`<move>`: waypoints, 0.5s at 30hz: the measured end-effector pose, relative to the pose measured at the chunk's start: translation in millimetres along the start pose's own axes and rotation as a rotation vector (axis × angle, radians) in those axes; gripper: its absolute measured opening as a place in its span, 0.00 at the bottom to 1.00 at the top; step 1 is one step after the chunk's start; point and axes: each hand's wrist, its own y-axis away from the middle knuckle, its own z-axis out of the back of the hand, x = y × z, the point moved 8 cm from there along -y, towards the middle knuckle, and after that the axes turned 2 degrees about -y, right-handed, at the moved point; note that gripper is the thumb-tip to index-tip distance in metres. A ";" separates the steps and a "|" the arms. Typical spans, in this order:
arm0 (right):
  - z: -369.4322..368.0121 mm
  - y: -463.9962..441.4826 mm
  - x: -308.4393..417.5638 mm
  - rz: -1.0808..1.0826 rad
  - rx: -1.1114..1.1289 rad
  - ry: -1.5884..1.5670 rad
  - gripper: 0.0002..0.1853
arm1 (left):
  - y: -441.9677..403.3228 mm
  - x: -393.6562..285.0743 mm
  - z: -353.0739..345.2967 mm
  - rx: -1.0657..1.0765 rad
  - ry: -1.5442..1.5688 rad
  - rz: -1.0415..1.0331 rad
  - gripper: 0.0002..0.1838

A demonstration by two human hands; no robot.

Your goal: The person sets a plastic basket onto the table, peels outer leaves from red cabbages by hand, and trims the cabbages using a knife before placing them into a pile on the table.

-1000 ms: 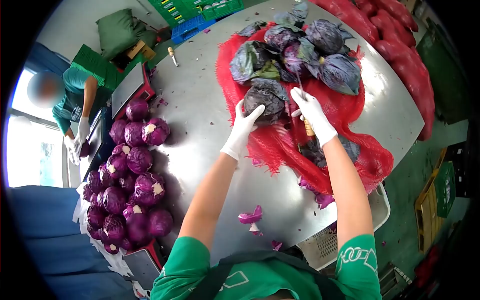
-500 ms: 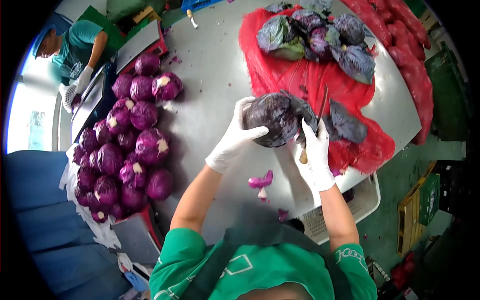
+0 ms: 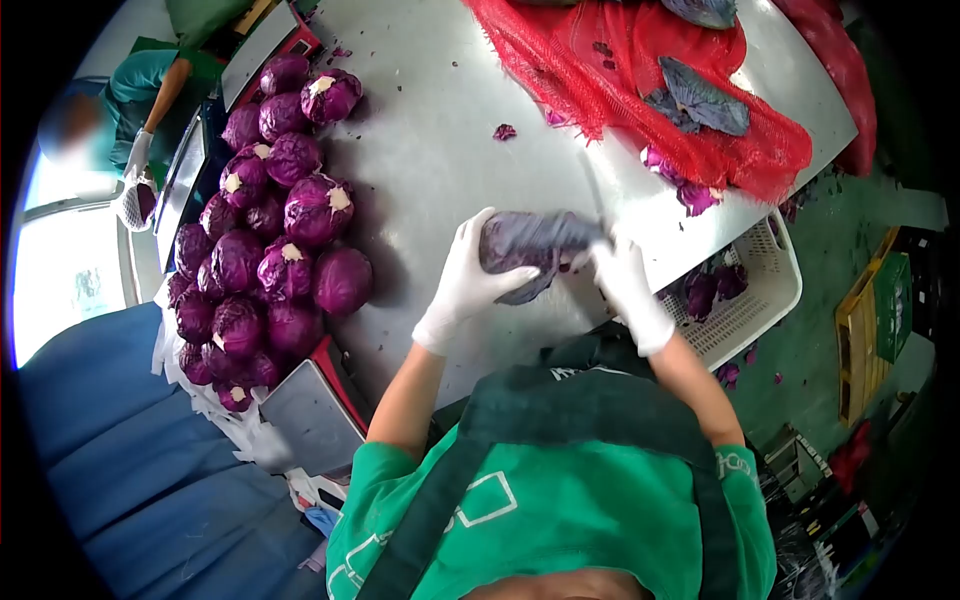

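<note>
My left hand [image 3: 468, 283], in a white glove, grips a dark red cabbage [image 3: 515, 248] from its left side, thumb across the near face. Loose purple-grey outer leaves cover the cabbage. My right hand [image 3: 627, 287], also gloved, is at the cabbage's right edge. Its fingers are smeared by motion, and the knife seen there earlier cannot be made out. Both hands are over the near part of the metal table [image 3: 420, 150]. To the left lies a pile of trimmed red cabbages [image 3: 240, 265], several with pale cut stems.
A red mesh bag [image 3: 640, 90] with loose leaves [image 3: 705, 98] lies at the far right. Below the table's right edge, a white basket [image 3: 765, 290] holds purple pieces. Grey-topped red scales [image 3: 315, 405] stand at left near. A co-worker's gloved hand [image 3: 137, 205] is at the upper left.
The view has shifted downward and nearer my body. The cabbage has turned in my left hand. My right hand moves fast at its edge, and the knife no longer shows.
</note>
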 end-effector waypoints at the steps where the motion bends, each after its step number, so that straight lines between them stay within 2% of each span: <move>1: 16.4 -27.0 -17.7 0.038 -0.139 0.003 0.19 | 1.6 0.4 0.5 -0.028 -0.013 0.047 0.52; 3: 51.1 -68.5 -35.1 -0.132 -0.296 -0.191 0.21 | 2.4 -4.6 -1.8 0.013 -0.083 -0.054 0.51; 5: 72.3 -76.9 -4.3 -0.121 -0.224 0.115 0.25 | 3.5 4.7 -2.6 0.012 0.016 -0.044 0.53; 6: 75.1 -80.6 12.4 0.133 -0.275 0.533 0.30 | 5.5 9.1 -0.5 0.036 0.062 -0.008 0.54; 7: 79.1 -60.7 24.3 0.297 -0.485 0.809 0.34 | 8.2 12.4 0.8 0.046 0.059 -0.009 0.54; 8: 71.2 -45.5 29.2 0.283 -0.452 0.640 0.33 | 9.5 18.5 0.4 0.058 0.175 0.010 0.54; 10: 41.8 -26.9 12.1 0.366 -0.332 0.147 0.23 | 13.9 25.5 -1.0 0.083 0.363 0.058 0.54; 12: -21.9 -2.0 -10.0 -0.056 0.129 -0.250 0.14 | 17.5 28.8 -2.3 0.103 0.397 0.054 0.54; 13: -44.5 3.5 -22.5 -0.104 0.172 -0.366 0.14 | 19.9 30.8 -2.0 0.109 0.427 0.046 0.54; 15: -35.8 -8.9 -59.6 -0.052 0.108 -0.541 0.14 | 25.4 37.6 -3.7 0.114 0.383 0.030 0.53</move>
